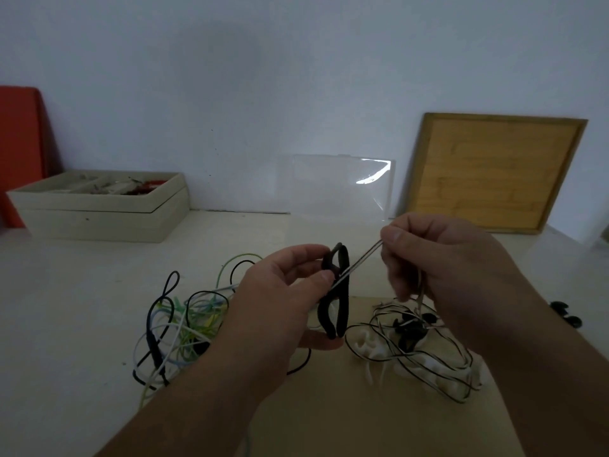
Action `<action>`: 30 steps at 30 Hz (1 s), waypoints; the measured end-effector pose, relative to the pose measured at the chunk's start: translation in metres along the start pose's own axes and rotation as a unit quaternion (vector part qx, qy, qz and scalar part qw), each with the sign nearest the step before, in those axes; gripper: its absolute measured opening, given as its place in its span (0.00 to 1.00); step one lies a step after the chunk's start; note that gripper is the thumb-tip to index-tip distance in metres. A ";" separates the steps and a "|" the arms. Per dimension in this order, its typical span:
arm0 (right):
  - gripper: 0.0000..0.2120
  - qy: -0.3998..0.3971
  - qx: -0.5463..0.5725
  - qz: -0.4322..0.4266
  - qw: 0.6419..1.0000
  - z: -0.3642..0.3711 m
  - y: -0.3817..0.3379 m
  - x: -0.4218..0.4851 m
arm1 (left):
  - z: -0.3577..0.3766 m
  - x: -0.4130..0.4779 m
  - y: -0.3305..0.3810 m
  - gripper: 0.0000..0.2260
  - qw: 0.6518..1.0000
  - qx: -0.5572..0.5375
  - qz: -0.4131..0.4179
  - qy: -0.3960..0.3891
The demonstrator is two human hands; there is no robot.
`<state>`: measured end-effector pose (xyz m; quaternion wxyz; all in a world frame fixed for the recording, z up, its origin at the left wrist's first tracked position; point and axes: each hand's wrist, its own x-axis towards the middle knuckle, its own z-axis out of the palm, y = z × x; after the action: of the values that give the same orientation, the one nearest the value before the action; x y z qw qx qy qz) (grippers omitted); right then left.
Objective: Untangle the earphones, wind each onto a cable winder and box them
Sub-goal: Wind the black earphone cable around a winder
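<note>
My left hand [280,291] grips a black cable winder [336,291], held upright above the table. My right hand [438,255] pinches a black-and-white earphone cable [359,262] that runs taut from the winder up to its fingers. The rest of that cable lies in loose loops [425,354] on the table under my right hand, among white winders [365,344] and black earbuds. A tangle of black, white, green and blue earphone cables [178,328] lies to the left of my left wrist.
A beige open box [99,212] with small items stands at the back left, a red board behind it. A clear plastic lid [336,189] and a wooden tray [494,173] lean on the wall. Small black pieces [566,315] lie at the right edge.
</note>
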<state>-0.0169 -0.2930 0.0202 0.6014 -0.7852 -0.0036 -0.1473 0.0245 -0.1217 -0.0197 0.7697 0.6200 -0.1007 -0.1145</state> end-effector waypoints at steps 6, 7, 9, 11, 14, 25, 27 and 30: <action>0.12 0.028 -0.073 -0.020 0.997 -0.005 0.008 0.006 | 0.003 -0.005 0.001 0.12 0.997 0.045 0.003 -0.057; 0.13 0.034 -0.077 -0.021 0.996 -0.005 0.010 0.007 | 0.004 -0.006 0.002 0.12 0.997 0.046 0.003 -0.069; 0.13 0.039 -0.075 -0.017 0.996 -0.003 0.015 0.010 | 0.006 -0.008 0.002 0.12 0.995 0.045 0.005 -0.085; 0.13 0.043 -0.065 -0.008 0.997 -0.002 0.018 0.012 | 0.007 -0.008 0.002 0.13 0.995 0.036 0.004 -0.091; 0.13 0.044 -0.056 0.007 0.997 -0.001 0.021 0.012 | 0.006 -0.006 0.001 0.14 0.995 0.016 -0.006 -0.094; 0.15 0.000 -0.127 0.051 0.991 0.010 0.026 0.012 | 0.002 -0.002 -0.001 0.09 0.991 -0.023 -0.042 -0.125; 0.15 -0.032 -0.156 0.064 0.985 0.011 0.025 0.011 | 0.000 -0.001 -0.001 0.08 0.994 -0.033 -0.030 -0.104; 0.16 -0.100 -0.169 0.078 0.977 0.016 0.023 0.008 | -0.005 0.002 0.003 0.11 0.996 -0.053 -0.005 -0.069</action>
<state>-0.0018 -0.2860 -0.0036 0.4660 -0.8843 0.0223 -0.0191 0.0287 -0.1167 -0.0178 0.7922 0.5693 -0.1439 -0.1661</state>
